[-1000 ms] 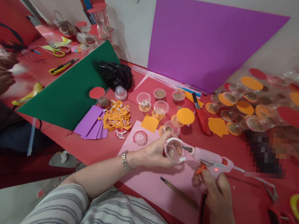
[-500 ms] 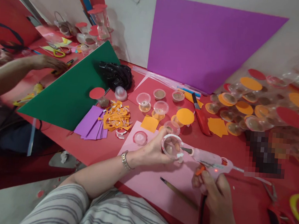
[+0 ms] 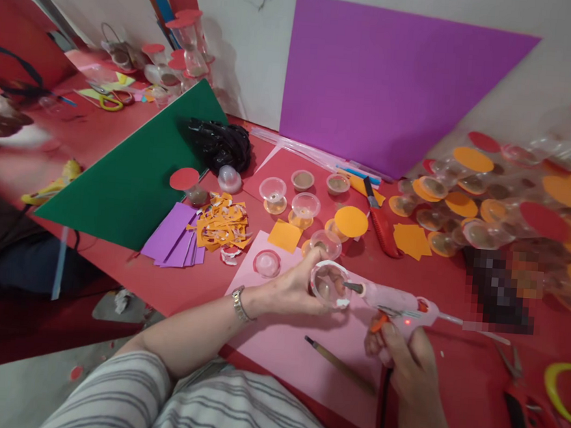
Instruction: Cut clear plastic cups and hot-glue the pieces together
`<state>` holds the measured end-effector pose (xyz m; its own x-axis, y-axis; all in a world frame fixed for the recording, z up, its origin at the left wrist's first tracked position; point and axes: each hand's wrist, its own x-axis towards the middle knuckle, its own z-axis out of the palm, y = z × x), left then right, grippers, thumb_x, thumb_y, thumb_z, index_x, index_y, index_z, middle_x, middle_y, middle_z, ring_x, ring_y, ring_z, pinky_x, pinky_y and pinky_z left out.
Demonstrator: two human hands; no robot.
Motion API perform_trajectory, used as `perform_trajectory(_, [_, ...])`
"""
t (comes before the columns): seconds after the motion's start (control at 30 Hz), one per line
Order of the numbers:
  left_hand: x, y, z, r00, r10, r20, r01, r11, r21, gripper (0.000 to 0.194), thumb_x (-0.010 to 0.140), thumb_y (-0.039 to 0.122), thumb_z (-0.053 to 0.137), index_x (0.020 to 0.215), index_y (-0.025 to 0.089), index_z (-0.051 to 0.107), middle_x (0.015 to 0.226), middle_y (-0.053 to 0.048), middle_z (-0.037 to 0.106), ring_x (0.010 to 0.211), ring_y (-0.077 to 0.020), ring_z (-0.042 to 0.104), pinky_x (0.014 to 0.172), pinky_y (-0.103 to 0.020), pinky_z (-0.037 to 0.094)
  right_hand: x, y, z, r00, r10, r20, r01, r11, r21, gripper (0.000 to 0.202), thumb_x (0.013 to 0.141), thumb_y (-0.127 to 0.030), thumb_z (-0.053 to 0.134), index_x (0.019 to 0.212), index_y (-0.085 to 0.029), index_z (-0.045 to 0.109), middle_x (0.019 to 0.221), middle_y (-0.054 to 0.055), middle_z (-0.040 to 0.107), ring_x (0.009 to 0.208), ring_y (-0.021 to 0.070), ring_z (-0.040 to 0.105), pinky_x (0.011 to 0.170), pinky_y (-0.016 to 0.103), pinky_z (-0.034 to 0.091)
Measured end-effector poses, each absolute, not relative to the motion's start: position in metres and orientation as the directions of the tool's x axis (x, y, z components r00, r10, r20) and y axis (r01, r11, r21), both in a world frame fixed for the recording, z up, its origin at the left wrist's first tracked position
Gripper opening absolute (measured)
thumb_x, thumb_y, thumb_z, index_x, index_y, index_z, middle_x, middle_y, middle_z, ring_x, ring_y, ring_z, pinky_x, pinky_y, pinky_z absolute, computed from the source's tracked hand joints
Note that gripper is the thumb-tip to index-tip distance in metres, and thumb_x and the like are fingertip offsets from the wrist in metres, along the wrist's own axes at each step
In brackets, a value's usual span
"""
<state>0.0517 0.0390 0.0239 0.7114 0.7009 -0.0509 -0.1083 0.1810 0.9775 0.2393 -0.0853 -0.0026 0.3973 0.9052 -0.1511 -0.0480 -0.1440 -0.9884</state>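
Observation:
My left hand (image 3: pixel 293 286) is wrapped round a clear plastic cup (image 3: pixel 326 288), its mouth tilted toward me and white bits on its rim. In my right hand (image 3: pixel 405 353) is a pink hot glue gun (image 3: pixel 391 301), with a glue stick out of its back end and a small red light lit. Its nozzle (image 3: pixel 353 287) is at the right side of the cup's rim; I cannot tell whether it touches. Below the hands lies a pink sheet (image 3: pixel 286 351) with a brush-like stick (image 3: pixel 338 362) on it. A clear lid-like dome (image 3: pixel 266 263) rests on the sheet's upper left.
Clear cups (image 3: pixel 305 205) and orange discs (image 3: pixel 351 222) stand beyond my hands. A red-handled cutter (image 3: pixel 385 231) lies behind the gun, pliers (image 3: pixel 521 400) at right. A green board (image 3: pixel 136 177) leans at left; past it is another person's hand (image 3: pixel 1 119).
The glue gun's nozzle stays at the cup's rim, with the cup turned slightly. The other person's arm at the left has drawn back from the green board.

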Motion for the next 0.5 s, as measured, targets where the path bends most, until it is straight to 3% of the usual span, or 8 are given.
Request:
perform_trajectory(0.23, [0.044,0.039,0.034,0.705,0.707,-0.053,-0.127,0.2,0.971,0.044,0.072,0.03,0.079,0.102,0.019,0.048,0.1,-0.001,0.06,0.067,-0.0071,0.055,0.058,-0.022,0.048,0.235,-0.081,0.006,0.411,0.898,-0.154,-0.054,-0.145,-0.988,0.037,0.081,-0.053,0.071,0.075,-0.019,0.059,0.052,-0.003,0.057,0.046,0.0128,0.053,0.044,0.025,0.045])
perform_trajectory(0.5, [0.035,0.04,0.035,0.792,0.611,0.021,-0.211,0.241,0.947,0.05,0.078,0.043,0.076,0.114,0.019,0.05,0.096,-0.002,0.058,0.066,-0.0089,0.057,0.058,-0.022,0.049,0.228,-0.097,0.022,0.449,0.88,-0.157,0.074,-0.212,-0.974,0.046,0.077,-0.06,0.072,0.062,-0.018,0.058,0.05,0.001,0.06,0.045,0.0135,0.056,0.043,0.025,0.047])
